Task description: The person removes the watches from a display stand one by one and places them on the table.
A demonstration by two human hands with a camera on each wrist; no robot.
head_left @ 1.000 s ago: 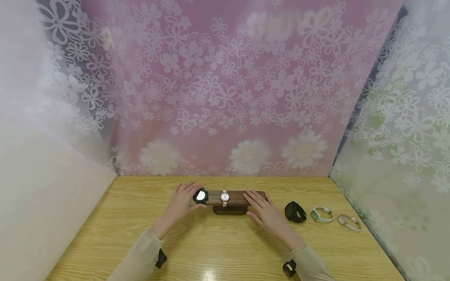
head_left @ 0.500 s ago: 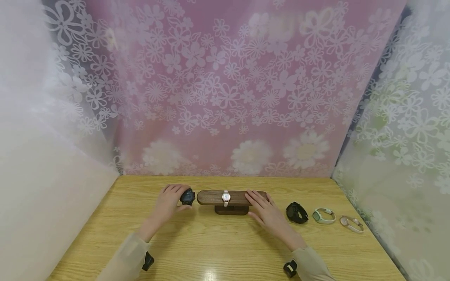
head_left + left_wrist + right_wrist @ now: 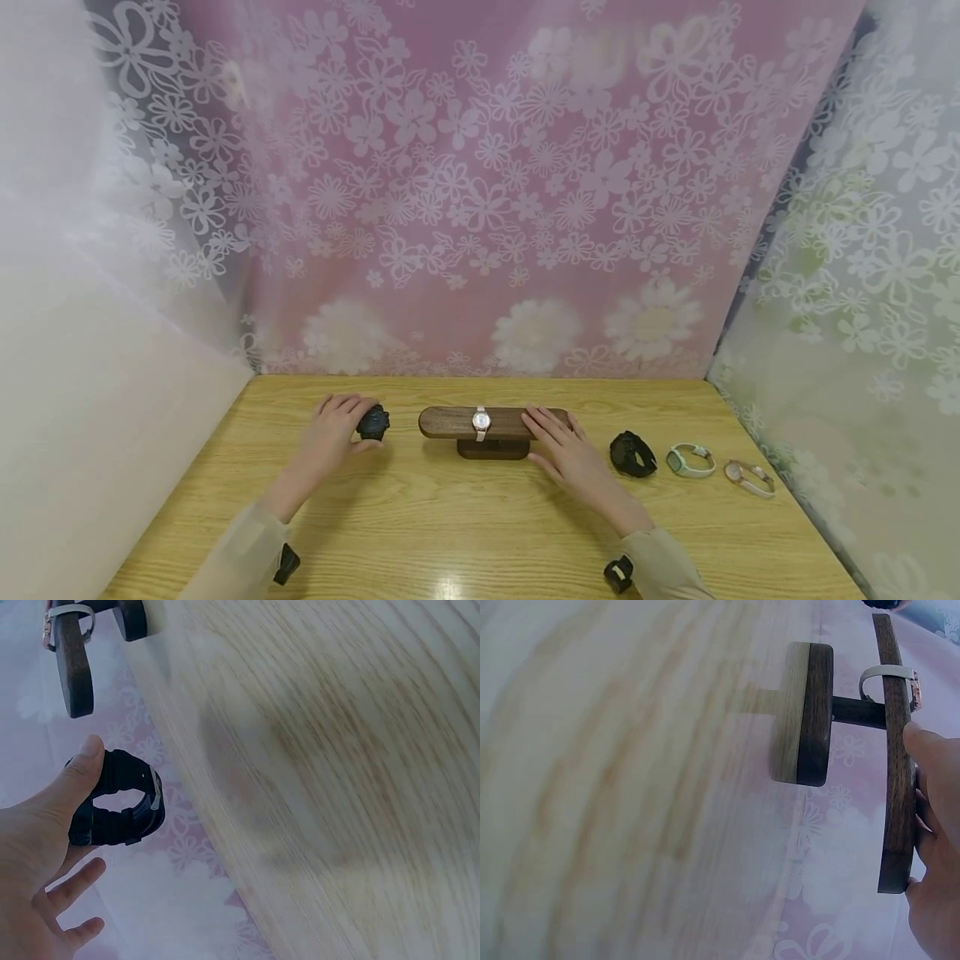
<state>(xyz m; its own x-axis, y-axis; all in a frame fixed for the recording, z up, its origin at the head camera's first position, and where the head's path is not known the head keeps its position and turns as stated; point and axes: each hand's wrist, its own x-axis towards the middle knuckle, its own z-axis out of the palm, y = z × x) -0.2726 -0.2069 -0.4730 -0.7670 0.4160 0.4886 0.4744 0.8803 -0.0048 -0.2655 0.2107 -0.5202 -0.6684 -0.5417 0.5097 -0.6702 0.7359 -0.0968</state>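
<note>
In the head view my left hand (image 3: 332, 432) pinches a black wristwatch (image 3: 373, 422) by its side, left of a dark wooden watch stand (image 3: 446, 422). The left wrist view shows this watch (image 3: 120, 829) with its strap closed in a loop, apart from the stand's rounded end (image 3: 78, 701). A small white-strapped watch (image 3: 481, 423) sits around the middle of the stand's bar. My right hand (image 3: 573, 462) rests on the right part of the bar with its fingers laid across the top. In the right wrist view the bar (image 3: 898, 817) lies right against that hand.
To the right on the wooden table (image 3: 465, 533) lie a black watch (image 3: 632, 454), a pale green watch (image 3: 691, 460) and a watch with a light strap (image 3: 748, 478). A floral curtain (image 3: 480, 208) hangs behind the table's far edge.
My left hand has drawn the black watch leftward off the left end of the bar and farther away from it. The right hand stays in place on the stand.
</note>
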